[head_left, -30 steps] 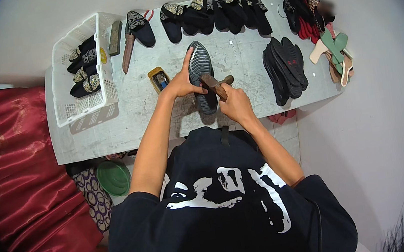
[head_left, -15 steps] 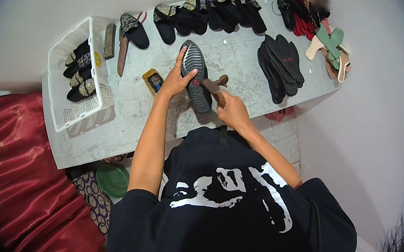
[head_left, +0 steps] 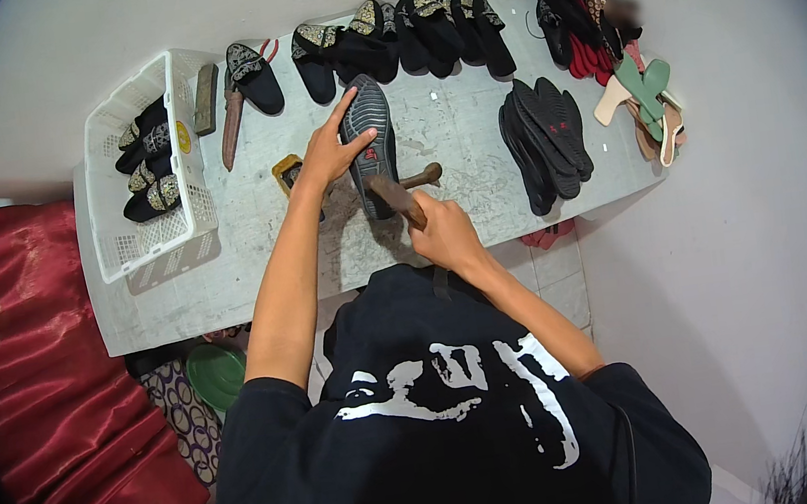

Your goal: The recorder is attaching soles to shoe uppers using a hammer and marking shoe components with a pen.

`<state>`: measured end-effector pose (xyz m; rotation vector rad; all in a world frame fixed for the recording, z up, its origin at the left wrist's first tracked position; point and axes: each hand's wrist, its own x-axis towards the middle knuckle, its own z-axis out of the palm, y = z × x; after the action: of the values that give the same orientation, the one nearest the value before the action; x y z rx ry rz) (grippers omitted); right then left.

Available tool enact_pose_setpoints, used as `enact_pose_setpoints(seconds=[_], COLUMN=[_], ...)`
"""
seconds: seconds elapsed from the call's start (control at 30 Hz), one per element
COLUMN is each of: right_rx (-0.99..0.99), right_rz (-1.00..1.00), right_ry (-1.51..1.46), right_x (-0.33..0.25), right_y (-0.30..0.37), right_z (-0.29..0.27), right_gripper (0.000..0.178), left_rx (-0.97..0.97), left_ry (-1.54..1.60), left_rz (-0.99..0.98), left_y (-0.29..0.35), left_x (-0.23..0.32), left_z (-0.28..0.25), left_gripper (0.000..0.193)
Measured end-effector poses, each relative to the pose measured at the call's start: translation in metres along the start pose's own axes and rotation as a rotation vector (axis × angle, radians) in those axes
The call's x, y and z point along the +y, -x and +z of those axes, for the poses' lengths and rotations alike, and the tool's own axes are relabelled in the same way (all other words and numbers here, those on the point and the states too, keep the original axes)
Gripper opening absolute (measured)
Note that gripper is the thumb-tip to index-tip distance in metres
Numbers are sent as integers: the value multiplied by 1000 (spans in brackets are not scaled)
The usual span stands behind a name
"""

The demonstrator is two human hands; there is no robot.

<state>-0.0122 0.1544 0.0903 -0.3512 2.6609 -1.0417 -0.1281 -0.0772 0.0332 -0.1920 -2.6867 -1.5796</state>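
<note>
A dark slipper (head_left: 368, 113) stands on the worn table with its ribbed sole facing up, a small red mark at mid-sole. My left hand (head_left: 326, 157) grips its side, thumb across the sole and fingers along the far edge. Wrapped round a brown hammer (head_left: 400, 200), my right hand (head_left: 446, 237) is just right of the heel. The hammer's head is over the heel part of the sole; whether it touches cannot be made out. A yellow container (head_left: 286, 169) is partly hidden behind my left wrist.
A white plastic basket (head_left: 186, 203) with several slippers stands left, beside a block (head_left: 206, 100) and a long brown tool (head_left: 232, 130). Slippers with patterned uppers (head_left: 427, 32) line the back. Black soles (head_left: 546, 139) lie right, green and beige pieces (head_left: 643, 86) beyond.
My right hand has brought the hammer leftward and down, its head now over the heel. The left hand keeps hold of the slipper. The whole view has shifted slightly.
</note>
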Motion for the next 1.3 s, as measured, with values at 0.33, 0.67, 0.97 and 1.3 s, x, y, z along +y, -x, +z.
enact_pose_setpoints(seconds=[0.33,0.67,0.97,1.3], right_rx=[-87,79,131,109], right_rz=[122,194,448,161], right_ry=[-296,-911,-375,-207], right_x=[6,51,112,221], right_y=[2,18,11,-14], right_z=[-4,-32,-55,-32], right_gripper=[35,43,49,63], left_rx=[69,508,-300,-369], left_ry=[-63,-416,257,1094], left_rz=[-49,136,-185,-751], left_y=[7,38,77,41], left_x=[9,55,87,23], left_z=[5,38,167,271], left_gripper=[87,71,53,58])
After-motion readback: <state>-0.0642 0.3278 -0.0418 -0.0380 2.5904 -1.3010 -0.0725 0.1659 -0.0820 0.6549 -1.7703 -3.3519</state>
